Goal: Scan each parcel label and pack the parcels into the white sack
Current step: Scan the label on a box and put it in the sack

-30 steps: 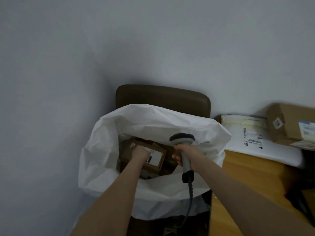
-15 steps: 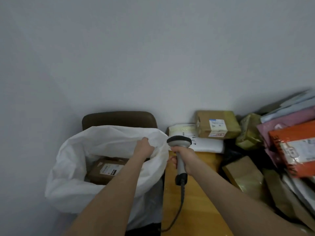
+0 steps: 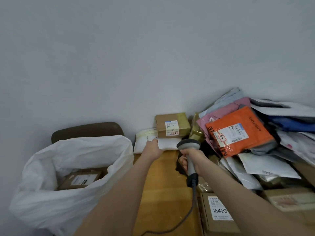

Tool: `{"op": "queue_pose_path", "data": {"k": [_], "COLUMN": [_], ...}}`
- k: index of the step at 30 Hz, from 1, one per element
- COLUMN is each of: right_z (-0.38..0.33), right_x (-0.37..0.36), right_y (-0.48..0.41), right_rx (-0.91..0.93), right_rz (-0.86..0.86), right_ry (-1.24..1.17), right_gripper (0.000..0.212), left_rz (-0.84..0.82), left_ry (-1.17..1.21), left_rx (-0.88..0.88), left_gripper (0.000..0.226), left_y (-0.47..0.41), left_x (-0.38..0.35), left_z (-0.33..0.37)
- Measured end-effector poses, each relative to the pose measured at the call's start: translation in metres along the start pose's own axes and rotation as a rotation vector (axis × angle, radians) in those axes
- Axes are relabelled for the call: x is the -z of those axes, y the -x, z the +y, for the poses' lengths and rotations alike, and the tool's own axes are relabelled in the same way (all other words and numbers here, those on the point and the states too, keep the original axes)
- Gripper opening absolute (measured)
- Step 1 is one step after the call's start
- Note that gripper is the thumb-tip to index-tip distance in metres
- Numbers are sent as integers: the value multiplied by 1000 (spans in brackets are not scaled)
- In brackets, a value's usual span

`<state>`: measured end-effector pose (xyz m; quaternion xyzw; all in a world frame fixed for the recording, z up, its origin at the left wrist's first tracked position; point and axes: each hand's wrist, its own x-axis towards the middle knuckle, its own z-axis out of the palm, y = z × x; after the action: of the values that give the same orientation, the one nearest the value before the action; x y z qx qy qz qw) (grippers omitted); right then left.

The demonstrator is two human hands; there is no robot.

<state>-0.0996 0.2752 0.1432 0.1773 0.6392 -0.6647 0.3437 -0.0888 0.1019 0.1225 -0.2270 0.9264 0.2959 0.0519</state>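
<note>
While right hand (image 3: 194, 159) grips scanner (image 3: 188, 145), left hand (image 3: 153, 149) reaches white mailer (image 3: 170, 144) at its edge, grasp unclear.

1 head-worn view, forward and down

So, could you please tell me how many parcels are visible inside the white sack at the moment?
1: a brown cardboard box, label up, lies in the white sack left of the table. More may be hidden beneath it or behind the sack's folds.
</note>
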Motion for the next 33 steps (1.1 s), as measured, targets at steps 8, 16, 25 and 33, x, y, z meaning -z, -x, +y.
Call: {"op": "queue_pose_path", "data": {"k": [8,16,25,33], "right_z": [-25,-69,-105,-116], "right_x": [18,4,-17,-22], "right_y": [-38,-116,-201,-227], "right_rx": [40,19,226,159], "right_rz": [131,215,354,267], "right_ry": [26,80,189,160], "right_gripper": [13,17,25,23], "left_rz": [-33,-73,-1,-196], "left_ry": [-22,35,319,796], "left_rx": [-6,-5,239,483], "left_gripper": [54,46,64,58], "left_y": [-39,-126,-208,-226], "left_x": [-14,-18,-32,-44], "left_z": [20,19,-16,-23]}}
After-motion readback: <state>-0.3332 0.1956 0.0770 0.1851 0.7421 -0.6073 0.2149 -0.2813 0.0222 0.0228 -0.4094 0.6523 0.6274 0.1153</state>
